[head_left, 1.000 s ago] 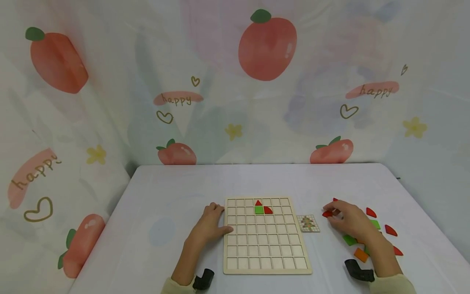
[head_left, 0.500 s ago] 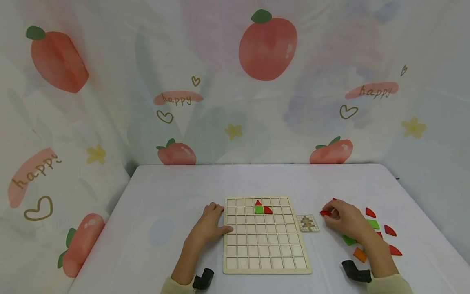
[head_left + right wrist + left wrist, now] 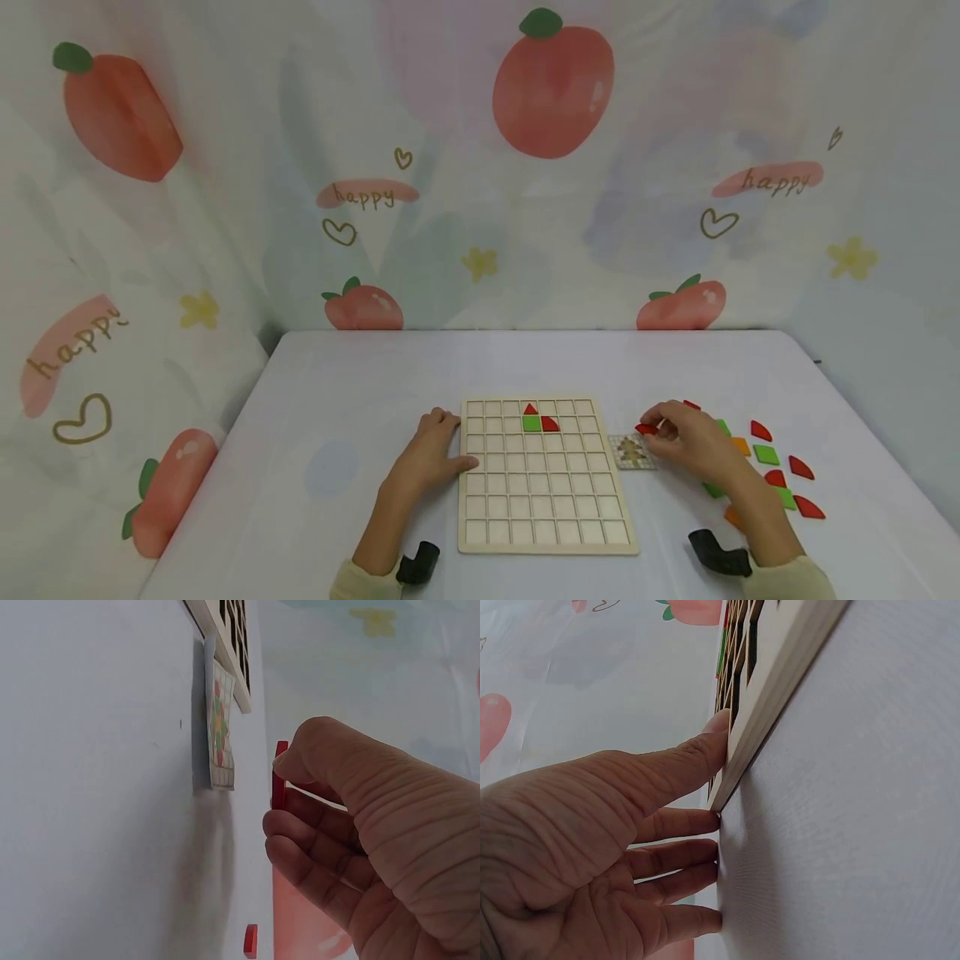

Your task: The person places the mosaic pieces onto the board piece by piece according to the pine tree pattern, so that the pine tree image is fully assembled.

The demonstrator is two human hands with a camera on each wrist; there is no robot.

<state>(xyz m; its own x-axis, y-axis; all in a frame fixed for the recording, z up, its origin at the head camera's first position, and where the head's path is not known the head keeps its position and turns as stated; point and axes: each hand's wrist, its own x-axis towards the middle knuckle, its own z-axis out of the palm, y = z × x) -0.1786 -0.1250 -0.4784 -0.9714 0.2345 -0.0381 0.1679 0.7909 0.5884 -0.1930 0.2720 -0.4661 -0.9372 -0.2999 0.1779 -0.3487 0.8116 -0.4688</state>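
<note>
My right hand (image 3: 692,440) pinches a small red puzzle piece (image 3: 280,776) between thumb and fingers, held above the table just right of the picture card (image 3: 632,452). My left hand (image 3: 429,454) rests at the left edge of a wooden grid board (image 3: 547,483). Its thumb (image 3: 701,746) lies on the rim, and the other fingers are nearly straight with their tips on the table. On the board's upper part sit a red triangle (image 3: 531,409), a green square (image 3: 532,424) and a red quarter-circle (image 3: 550,424). The card shows a tree-like pattern on a grid.
Loose pieces lie right of the card, partly hidden by my right arm: red quarter-circles (image 3: 801,467), green squares (image 3: 767,455) and orange squares (image 3: 740,447). A white cloth covers the table (image 3: 360,375). A printed curtain (image 3: 450,125) hangs behind and at the left.
My right hand has moved left from the loose pieces toward the card, carrying the red piece. More loose pieces show behind it. The left hand stays at the board.
</note>
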